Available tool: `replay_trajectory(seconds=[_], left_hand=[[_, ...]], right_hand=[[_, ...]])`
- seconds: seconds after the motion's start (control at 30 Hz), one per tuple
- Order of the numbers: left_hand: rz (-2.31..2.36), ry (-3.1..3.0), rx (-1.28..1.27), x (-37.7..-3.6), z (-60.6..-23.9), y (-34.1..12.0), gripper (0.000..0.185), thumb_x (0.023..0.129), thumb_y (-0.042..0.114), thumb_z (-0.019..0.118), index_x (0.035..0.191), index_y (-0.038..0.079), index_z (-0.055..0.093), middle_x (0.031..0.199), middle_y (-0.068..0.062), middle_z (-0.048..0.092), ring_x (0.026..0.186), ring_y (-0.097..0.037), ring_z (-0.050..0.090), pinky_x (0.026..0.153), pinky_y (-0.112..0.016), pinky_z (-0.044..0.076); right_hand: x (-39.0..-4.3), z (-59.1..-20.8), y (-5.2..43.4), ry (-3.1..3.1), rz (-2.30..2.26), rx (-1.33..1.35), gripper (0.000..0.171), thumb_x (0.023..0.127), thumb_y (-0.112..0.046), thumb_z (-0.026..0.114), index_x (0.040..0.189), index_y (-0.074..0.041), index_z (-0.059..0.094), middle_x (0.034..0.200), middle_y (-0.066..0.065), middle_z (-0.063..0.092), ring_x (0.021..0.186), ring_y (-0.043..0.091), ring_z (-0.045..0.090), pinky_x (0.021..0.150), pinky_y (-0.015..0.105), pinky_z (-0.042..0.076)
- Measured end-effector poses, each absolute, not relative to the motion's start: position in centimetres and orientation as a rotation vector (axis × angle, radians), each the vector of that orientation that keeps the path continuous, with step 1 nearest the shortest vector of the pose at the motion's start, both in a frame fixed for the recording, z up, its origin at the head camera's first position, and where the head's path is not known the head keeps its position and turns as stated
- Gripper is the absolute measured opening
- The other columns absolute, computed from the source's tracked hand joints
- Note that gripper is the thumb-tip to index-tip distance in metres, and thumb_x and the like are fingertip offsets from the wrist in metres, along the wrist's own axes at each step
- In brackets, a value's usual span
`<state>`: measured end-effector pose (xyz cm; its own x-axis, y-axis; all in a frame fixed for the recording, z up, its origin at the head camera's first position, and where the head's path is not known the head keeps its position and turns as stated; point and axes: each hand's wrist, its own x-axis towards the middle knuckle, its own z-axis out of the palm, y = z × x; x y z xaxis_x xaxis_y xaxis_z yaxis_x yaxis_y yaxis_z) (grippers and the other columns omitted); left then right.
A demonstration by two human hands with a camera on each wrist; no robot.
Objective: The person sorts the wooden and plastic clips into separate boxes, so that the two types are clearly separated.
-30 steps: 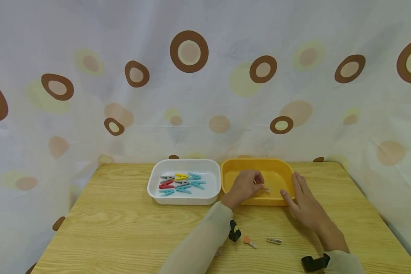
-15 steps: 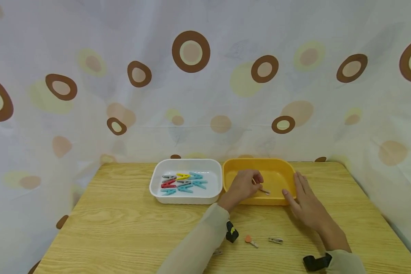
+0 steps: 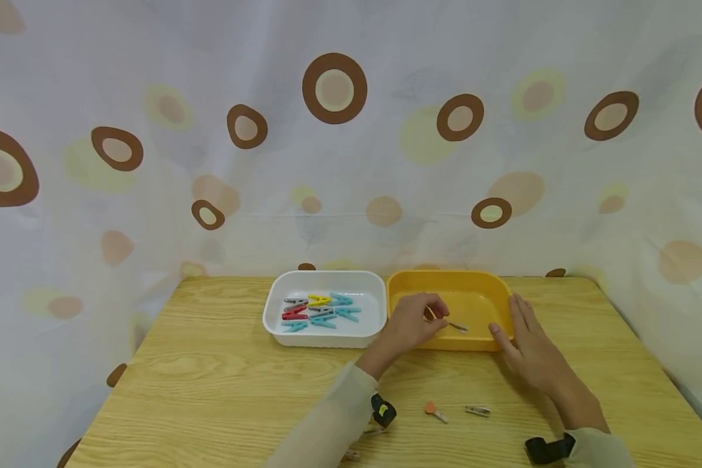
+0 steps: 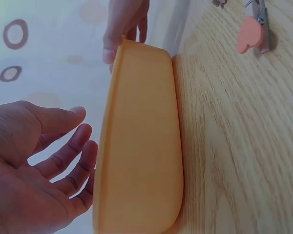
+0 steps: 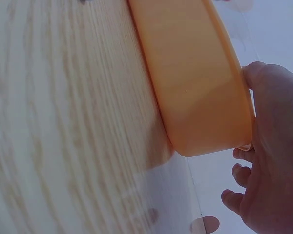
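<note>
Over the yellow tray [image 3: 482, 302] is my left hand [image 3: 412, 322], with thumb and fingers parted and loosely bent. Nothing shows between them in the left wrist view. A small clothespin [image 3: 458, 327] lies in the tray just right of these fingertips. My right hand [image 3: 532, 348] holds the tray's front right corner, its thumb at the front rim and fingers along the right side. In the right wrist view that thumb [image 5: 254, 73] rests at the rim, while the other fingers curve behind it.
A white tray [image 3: 275, 331] left of the yellow one holds several coloured clothespins [image 3: 322, 312]. On the table nearer me lie a clothespin with an orange heart [image 3: 430, 408] and a plain clothespin [image 3: 478, 411]. Others [image 3: 351, 456] sit beside the left sleeve.
The left hand draws slightly back left from the small clothespin, and its thumb and fingers part more. The right hand stays at the tray corner. The whole view shifts a little.
</note>
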<state>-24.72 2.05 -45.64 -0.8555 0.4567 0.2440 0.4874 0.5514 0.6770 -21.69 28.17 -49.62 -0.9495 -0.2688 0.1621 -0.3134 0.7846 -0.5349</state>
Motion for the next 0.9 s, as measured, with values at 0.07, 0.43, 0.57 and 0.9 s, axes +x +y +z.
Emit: replay_trajectory(seconds=[0.07,0.43,0.57,0.9], left_hand=[[-1.201,-2.702,-0.862,-24.3,-45.6,1.5,0.008,0.095,0.011,0.075,0.101,0.007,0.073,0.093,0.002,0.070,0.080,-0.005,0.061,0.074,-0.011,0.049],[-1.299,-2.614,-0.911,-21.7,-45.8,-1.4,0.008,0.095,0.011,0.075,0.102,0.010,0.073,0.098,0.002,0.071,0.084,-0.001,0.062,0.077,-0.015,0.053],[-1.356,-2.612,-0.912,-20.8,-45.8,-2.6,0.007,0.095,0.011,0.075,0.102,0.008,0.073,0.097,0.002,0.071,0.084,-0.002,0.062,0.075,-0.016,0.053],[-1.462,-2.638,-0.846,-18.4,-45.3,-6.2,0.006,0.095,0.014,0.075,0.101,0.013,0.073,0.095,0.005,0.071,0.083,-0.004,0.062,0.070,-0.020,0.050]], right_hand=[[-21.7,-49.6,28.2,-2.896,0.888,0.477,0.082,0.111,-0.042,0.039,0.161,0.005,-0.007,0.168,0.028,-0.009,0.154,0.047,-0.007,0.118,0.069,0.007],[-21.6,-49.7,28.5,-2.891,0.897,0.483,0.081,0.112,-0.041,0.039,0.161,0.004,-0.007,0.168,0.027,-0.010,0.154,0.047,-0.007,0.117,0.070,0.007],[-21.5,-49.9,28.6,-2.883,0.900,0.489,0.081,0.112,-0.041,0.039,0.161,0.003,-0.008,0.168,0.027,-0.010,0.154,0.047,-0.008,0.117,0.070,0.006],[-21.6,-50.0,28.4,-2.876,0.901,0.490,0.081,0.111,-0.042,0.039,0.161,0.003,-0.008,0.169,0.024,-0.011,0.154,0.046,-0.008,0.116,0.072,0.008]])
